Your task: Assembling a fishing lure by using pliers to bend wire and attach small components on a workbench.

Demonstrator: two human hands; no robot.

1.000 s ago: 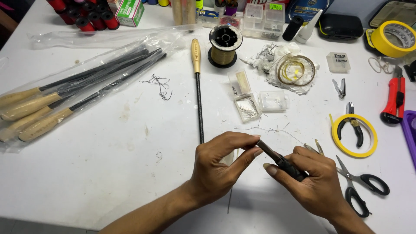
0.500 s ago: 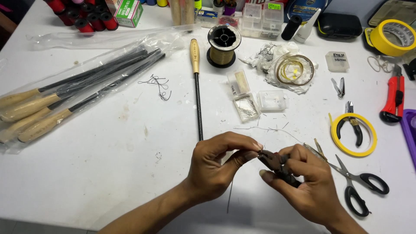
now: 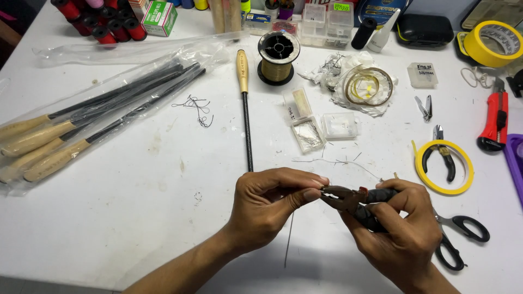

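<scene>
Black pliers point(image 3: 348, 200) gripped in R hand point(image 3: 400, 231); L hand point(image 3: 267, 207) fingers pinch thin wire point(image 3: 289, 239); green box point(image 3: 159, 17) top-left.

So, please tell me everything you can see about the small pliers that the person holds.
The pliers are small, with dark metal jaws and dark grips showing a touch of red near the pivot. The right hand wraps around the grips, hiding most of them. They lie nearly level above the white table, nose pointing left. The nose meets the fingertips of the left hand; what is pinched there is too small to tell.
</scene>
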